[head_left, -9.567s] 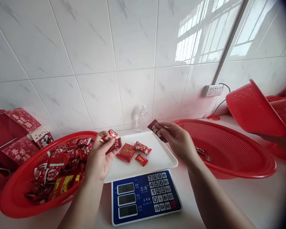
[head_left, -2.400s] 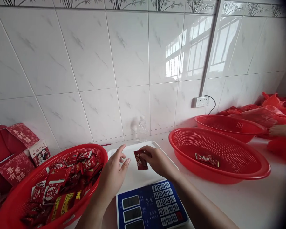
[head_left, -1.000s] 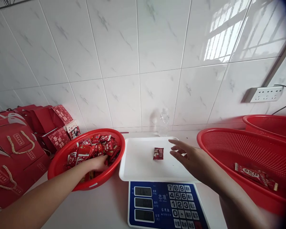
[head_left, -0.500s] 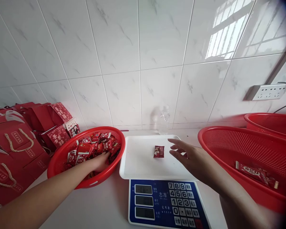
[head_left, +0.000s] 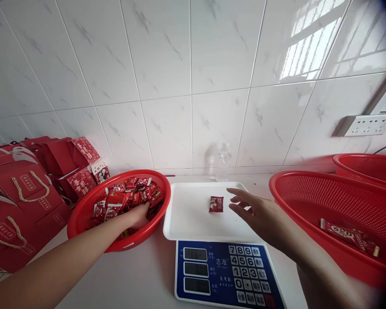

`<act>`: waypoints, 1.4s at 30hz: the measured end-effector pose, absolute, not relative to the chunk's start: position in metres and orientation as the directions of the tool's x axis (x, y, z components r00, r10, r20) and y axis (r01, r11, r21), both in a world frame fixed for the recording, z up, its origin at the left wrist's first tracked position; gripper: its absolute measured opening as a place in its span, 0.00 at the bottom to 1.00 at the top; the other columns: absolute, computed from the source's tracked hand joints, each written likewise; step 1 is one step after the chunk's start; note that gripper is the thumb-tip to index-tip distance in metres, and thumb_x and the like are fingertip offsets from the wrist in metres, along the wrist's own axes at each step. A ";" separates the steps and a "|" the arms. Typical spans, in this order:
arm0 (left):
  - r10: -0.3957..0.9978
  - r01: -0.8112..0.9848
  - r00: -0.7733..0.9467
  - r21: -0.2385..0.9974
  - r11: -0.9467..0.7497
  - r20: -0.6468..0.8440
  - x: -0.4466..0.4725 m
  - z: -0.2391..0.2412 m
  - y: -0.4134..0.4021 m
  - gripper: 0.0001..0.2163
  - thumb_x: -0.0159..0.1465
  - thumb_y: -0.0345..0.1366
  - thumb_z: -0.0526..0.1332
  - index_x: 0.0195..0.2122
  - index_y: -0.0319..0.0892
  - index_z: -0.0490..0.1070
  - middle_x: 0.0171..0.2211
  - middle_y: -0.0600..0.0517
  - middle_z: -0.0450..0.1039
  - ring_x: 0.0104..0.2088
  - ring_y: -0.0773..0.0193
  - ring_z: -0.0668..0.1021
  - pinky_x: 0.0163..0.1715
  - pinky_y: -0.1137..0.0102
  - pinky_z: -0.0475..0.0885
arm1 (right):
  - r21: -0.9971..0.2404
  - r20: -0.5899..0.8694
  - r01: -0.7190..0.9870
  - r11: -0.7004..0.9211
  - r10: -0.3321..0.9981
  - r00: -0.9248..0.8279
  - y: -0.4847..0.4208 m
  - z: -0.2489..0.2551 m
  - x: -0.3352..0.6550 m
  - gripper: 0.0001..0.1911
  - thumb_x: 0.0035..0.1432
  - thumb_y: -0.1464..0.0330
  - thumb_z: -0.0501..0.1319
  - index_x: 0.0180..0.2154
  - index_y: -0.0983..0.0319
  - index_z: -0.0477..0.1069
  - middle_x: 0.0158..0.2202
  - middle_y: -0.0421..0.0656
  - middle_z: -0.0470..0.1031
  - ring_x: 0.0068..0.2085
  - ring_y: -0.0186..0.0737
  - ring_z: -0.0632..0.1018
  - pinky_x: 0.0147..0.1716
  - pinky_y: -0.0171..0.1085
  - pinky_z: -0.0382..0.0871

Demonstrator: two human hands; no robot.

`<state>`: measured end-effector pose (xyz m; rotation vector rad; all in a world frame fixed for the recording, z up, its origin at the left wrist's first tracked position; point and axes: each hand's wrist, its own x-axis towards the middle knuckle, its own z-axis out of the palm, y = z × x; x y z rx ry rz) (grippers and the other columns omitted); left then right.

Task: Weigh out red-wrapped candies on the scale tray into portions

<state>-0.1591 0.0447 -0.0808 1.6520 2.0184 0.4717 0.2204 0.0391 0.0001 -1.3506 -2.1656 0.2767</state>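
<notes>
My left hand (head_left: 138, 216) reaches into a red mesh basket (head_left: 83, 214) piled with red-wrapped candies (head_left: 128, 195); its fingers are buried among the wrappers, so their grip is hidden. My right hand (head_left: 255, 212) hovers open with spread fingers over the right side of the white tray (head_left: 186, 219) of a blue digital scale (head_left: 223, 272). One small red candy packet (head_left: 215, 204) lies on the tray just left of my right fingertips, apart from them.
A large red mesh basket (head_left: 309, 193) at the right holds a long red packet (head_left: 349, 236); another red basket (head_left: 366, 165) stands behind it. Red gift bags (head_left: 22, 189) crowd the left. A clear bottle (head_left: 223, 161) stands by the wall, with a power strip (head_left: 363, 125) mounted higher.
Over the last second both hands have stayed almost still. Earlier, my right hand laid the packet on the tray and my left hand moved into the candy basket.
</notes>
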 end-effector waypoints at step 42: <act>0.849 0.526 -0.528 0.787 0.321 0.006 -0.181 0.008 0.018 0.18 0.54 0.45 0.61 0.43 0.41 0.72 0.44 0.47 0.76 0.47 0.50 0.75 0.33 0.68 0.72 | -0.497 0.353 0.720 0.484 0.871 -0.342 0.034 0.011 0.221 0.21 0.60 0.60 0.52 0.53 0.57 0.67 0.40 0.45 0.79 0.37 0.43 0.80 0.32 0.41 0.74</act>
